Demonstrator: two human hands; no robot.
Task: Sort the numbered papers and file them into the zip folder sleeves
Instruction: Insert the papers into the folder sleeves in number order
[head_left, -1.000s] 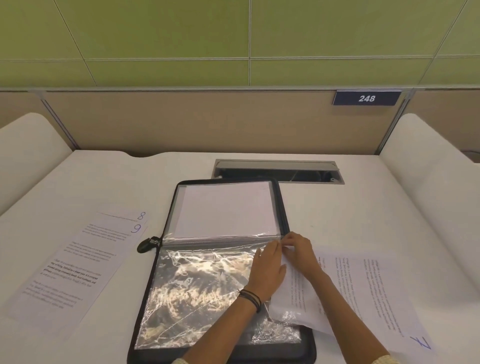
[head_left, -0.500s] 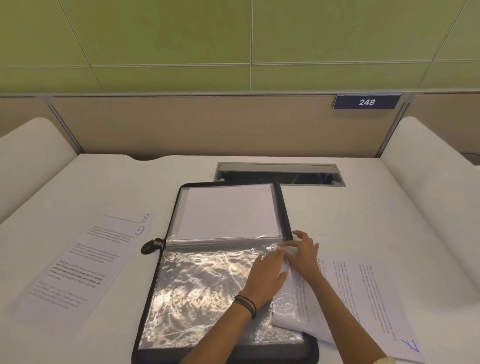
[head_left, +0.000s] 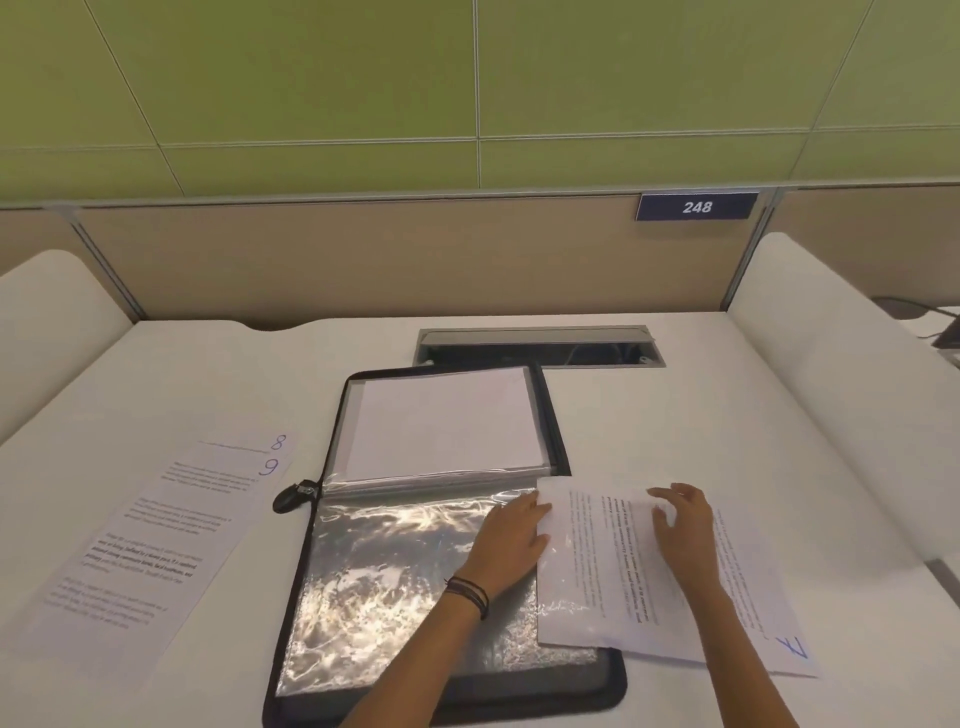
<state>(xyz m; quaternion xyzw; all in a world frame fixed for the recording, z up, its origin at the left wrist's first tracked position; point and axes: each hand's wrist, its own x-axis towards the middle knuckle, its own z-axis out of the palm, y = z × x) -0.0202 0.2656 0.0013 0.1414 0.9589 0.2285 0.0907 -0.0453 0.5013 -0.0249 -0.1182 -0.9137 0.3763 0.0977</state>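
Observation:
The black zip folder (head_left: 608, 691) lies open in front of me. Its far half holds a white sheet (head_left: 441, 426) in a sleeve, and the near half shows a shiny clear sleeve (head_left: 389, 577). A printed sheet (head_left: 597, 566) lies across the folder's right edge. My left hand (head_left: 511, 543) rests flat on the clear sleeve with its fingertips at the sheet's left edge. My right hand (head_left: 685, 525) presses on the sheet with fingers spread. Under it lies the paper marked 7 (head_left: 789, 649). Papers marked 8 and 9 (head_left: 171, 525) lie to the left.
The zip pull (head_left: 293, 496) sticks out at the folder's left side. A cable slot (head_left: 540, 348) is sunk into the white desk (head_left: 727, 415) behind the folder. Rounded white side panels stand left and right, with a beige partition behind.
My right hand has slid to the right, away from my left hand. The printed sheet now lies flatter and shows more over the folder's right edge. My left hand has stayed put.

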